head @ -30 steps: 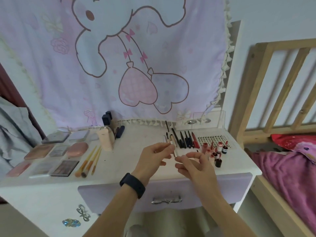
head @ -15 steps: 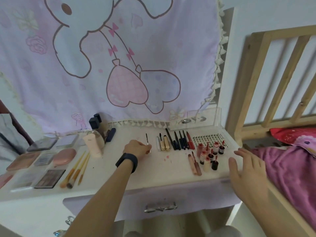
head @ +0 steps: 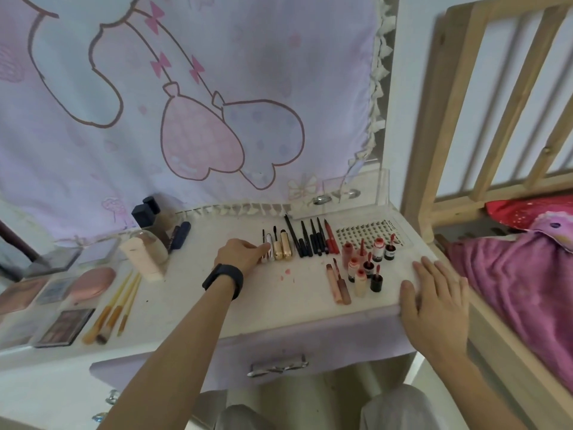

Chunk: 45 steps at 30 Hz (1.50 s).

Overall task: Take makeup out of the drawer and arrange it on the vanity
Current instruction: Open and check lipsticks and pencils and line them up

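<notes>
The left hand [head: 243,256] pinches a slim tube [head: 269,242] just beside the gold tubes [head: 282,248]; set it parallel, ends level (right hand [head: 434,301], fingers straight, rests on the counter [head: 294,302]).

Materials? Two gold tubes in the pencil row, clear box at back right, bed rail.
Gold tubes: glossy metallic gold finish with bright highlights, probably coated plastic, possibly metal. Clear box: transparent rigid plastic, likely acrylic, with see-through walls and bright edges. Bed rail: pale, matte wood that looks unpainted.
</notes>
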Tool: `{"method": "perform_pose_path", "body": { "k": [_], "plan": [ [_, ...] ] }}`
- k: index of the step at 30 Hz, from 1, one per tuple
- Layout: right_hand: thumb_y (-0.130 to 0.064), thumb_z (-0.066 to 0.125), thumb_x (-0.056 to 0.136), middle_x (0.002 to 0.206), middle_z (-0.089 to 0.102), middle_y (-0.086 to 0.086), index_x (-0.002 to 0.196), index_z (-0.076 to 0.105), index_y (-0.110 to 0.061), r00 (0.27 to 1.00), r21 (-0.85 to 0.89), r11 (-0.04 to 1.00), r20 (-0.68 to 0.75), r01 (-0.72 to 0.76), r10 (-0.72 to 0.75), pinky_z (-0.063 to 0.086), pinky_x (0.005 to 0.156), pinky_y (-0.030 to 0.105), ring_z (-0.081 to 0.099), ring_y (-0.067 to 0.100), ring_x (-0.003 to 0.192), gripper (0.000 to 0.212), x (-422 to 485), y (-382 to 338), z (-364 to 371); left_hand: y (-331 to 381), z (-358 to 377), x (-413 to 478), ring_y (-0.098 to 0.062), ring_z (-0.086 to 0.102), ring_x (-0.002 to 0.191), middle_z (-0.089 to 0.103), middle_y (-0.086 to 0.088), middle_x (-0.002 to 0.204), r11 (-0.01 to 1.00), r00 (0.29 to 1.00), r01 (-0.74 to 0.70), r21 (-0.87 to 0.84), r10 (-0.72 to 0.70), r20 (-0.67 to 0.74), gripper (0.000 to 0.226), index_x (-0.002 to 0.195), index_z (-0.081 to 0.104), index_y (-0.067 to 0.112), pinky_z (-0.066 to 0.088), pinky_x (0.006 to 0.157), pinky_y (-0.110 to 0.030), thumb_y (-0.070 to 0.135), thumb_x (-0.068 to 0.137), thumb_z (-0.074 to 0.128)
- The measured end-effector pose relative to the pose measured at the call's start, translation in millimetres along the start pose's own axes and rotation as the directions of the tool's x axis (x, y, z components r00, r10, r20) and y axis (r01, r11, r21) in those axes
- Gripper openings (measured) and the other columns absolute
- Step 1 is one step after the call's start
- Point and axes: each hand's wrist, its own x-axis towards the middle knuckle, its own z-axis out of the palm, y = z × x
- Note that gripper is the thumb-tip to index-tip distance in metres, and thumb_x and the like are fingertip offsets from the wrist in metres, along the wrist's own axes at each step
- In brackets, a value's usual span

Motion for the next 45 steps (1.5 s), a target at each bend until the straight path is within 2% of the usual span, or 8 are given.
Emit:
{"method": "perform_pose_path", "body": {
  "k": [5, 11, 16, 28, 32, 38, 42, 45],
  "plan": [
    [-0.042, 0.035, 0.096, 0.145, 0.056, 0.013, 0.135, 0.06, -0.002, 1.0, 0.015, 1.0, -0.022, 0.011, -0.01, 0.017, 0.123, 0.053, 0.043, 0.031, 0.141, 0.061, 1, 1, 1, 2, 1, 1, -0.023, 0.064, 0.087, 0.071, -0.005, 0.09, 1.0, 1.0, 0.021, -0.009, -0.021, 0.01, 0.03, 0.085, 0.075, 0.015, 0.052, 0.076, -0.031, 0.044, 0.086, 0.068],
    [-0.041, 0.036, 0.097, 0.145, 0.056, 0.013, 0.135, 0.059, -0.003, 0.999, 0.022, 1.0, -0.029, 0.018, -0.017, 0.018, 0.122, 0.054, 0.043, 0.031, 0.141, 0.059, 1, 1, 1, -3, 1, 4, -0.022, 0.063, 0.091, 0.07, -0.002, 0.093, 1.0, 1.0, 0.019, -0.024, -0.019, 0.018, 0.021, 0.082, 0.073, 0.022, 0.05, 0.077, -0.028, 0.043, 0.085, 0.071],
    [-0.04, 0.037, 0.097, 0.145, 0.056, 0.013, 0.135, 0.06, -0.003, 0.999, 0.022, 1.0, -0.035, 0.017, -0.016, 0.018, 0.122, 0.054, 0.044, 0.031, 0.141, 0.058, -1, 3, 2, -3, 2, 3, -0.022, 0.064, 0.09, 0.073, -0.001, 0.09, 0.999, 1.0, 0.008, -0.033, -0.008, 0.011, 0.025, 0.072, 0.069, 0.024, 0.053, 0.083, -0.032, 0.045, 0.087, 0.068],
    [-0.042, 0.035, 0.098, 0.146, 0.055, 0.011, 0.136, 0.059, -0.004, 1.0, 0.026, 1.0, -0.012, 0.013, -0.012, 0.016, 0.123, 0.053, 0.043, 0.029, 0.141, 0.059, -1, 3, 1, -4, 1, 4, -0.023, 0.065, 0.091, 0.073, -0.002, 0.093, 0.999, 0.999, 0.011, -0.042, -0.009, 0.035, 0.027, 0.076, 0.071, 0.022, 0.048, 0.076, -0.028, 0.046, 0.088, 0.067],
    [-0.043, 0.034, 0.098, 0.147, 0.054, 0.01, 0.137, 0.059, -0.005, 1.0, 0.021, 1.0, 0.005, 0.008, -0.008, 0.015, 0.124, 0.051, 0.042, 0.028, 0.142, 0.06, -1, 2, 0, -4, -1, 4, -0.025, 0.065, 0.092, 0.073, -0.004, 0.093, 0.999, 0.999, 0.008, -0.042, -0.006, 0.031, 0.026, 0.076, 0.07, 0.021, 0.052, 0.082, -0.031, 0.044, 0.089, 0.066],
    [-0.048, 0.03, 0.097, 0.148, 0.053, 0.009, 0.138, 0.059, -0.008, 0.996, -0.03, 1.0, 0.09, 0.007, -0.004, 0.017, 0.123, 0.05, 0.041, 0.027, 0.143, 0.063, 0, 3, -8, -4, -11, -2, -0.026, 0.067, 0.092, 0.073, -0.005, 0.096, 0.999, 0.997, 0.009, -0.052, -0.005, 0.077, 0.024, 0.081, 0.069, 0.019, 0.052, 0.081, -0.032, 0.039, 0.092, 0.064],
    [-0.056, 0.025, 0.095, 0.154, 0.047, 0.005, 0.143, 0.054, -0.013, 0.975, -0.061, 0.998, 0.221, 0.02, -0.006, 0.015, 0.123, 0.046, 0.034, 0.024, 0.147, 0.07, 6, 5, -19, -12, -23, -5, -0.024, 0.067, 0.091, 0.073, -0.005, 0.1, 0.999, 0.996, 0.004, -0.045, 0.0, 0.093, 0.022, 0.077, 0.065, 0.021, 0.052, 0.081, -0.032, 0.036, 0.093, 0.063],
    [-0.042, 0.041, 0.102, 0.154, 0.046, 0.007, 0.143, 0.052, -0.012, 0.968, 0.036, 0.999, 0.25, -0.026, 0.016, 0.021, 0.123, 0.046, 0.034, 0.026, 0.145, 0.052, 10, -3, -36, -21, -34, -9, -0.021, 0.065, 0.087, 0.072, -0.003, 0.1, 0.999, 0.995, -0.014, -0.05, 0.019, 0.101, 0.021, 0.079, 0.064, 0.022, 0.05, 0.079, -0.031, 0.036, 0.094, 0.061]
  ]
}}
